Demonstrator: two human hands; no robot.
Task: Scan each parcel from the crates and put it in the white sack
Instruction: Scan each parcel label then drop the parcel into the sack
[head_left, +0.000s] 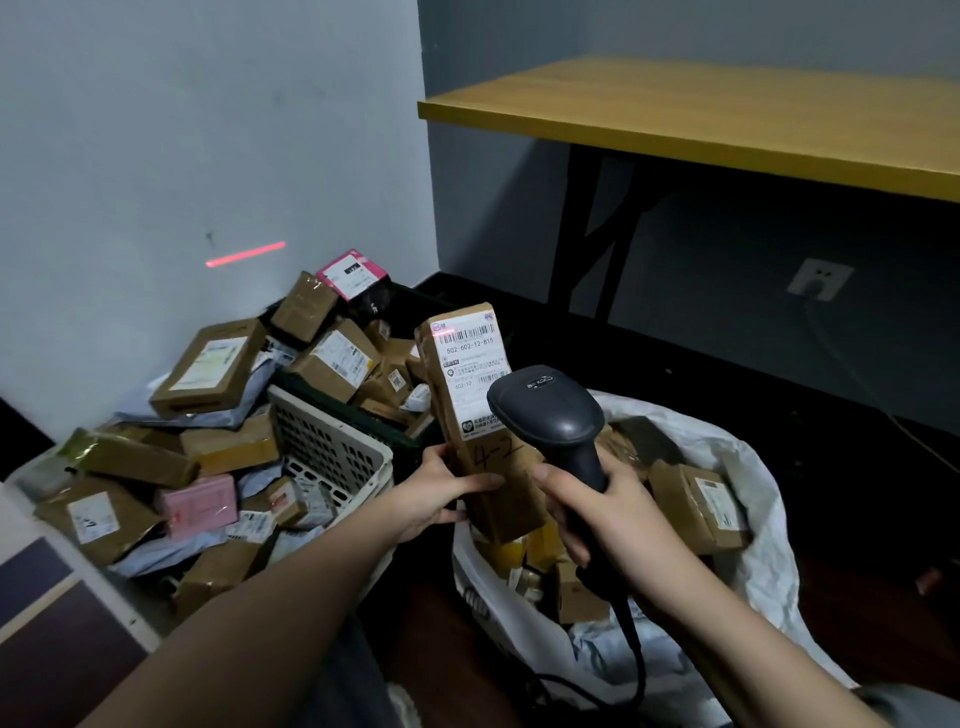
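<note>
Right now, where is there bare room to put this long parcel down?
Bare wooden tabletop above the white sack; bare dark floor under it. The white crate and black crate are piled with parcels.

A parcel-sorting back room: labelled cardboard parcels (332, 364) heap in crates (332, 447) against a bare wall, just left of a white sack (753, 493), a wooden worktop (727, 119) behind it

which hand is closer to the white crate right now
Left. The left hand, gripping the tall parcel, sits just beside the white crate; the right hand, holding the scanner, is farther away.
</note>
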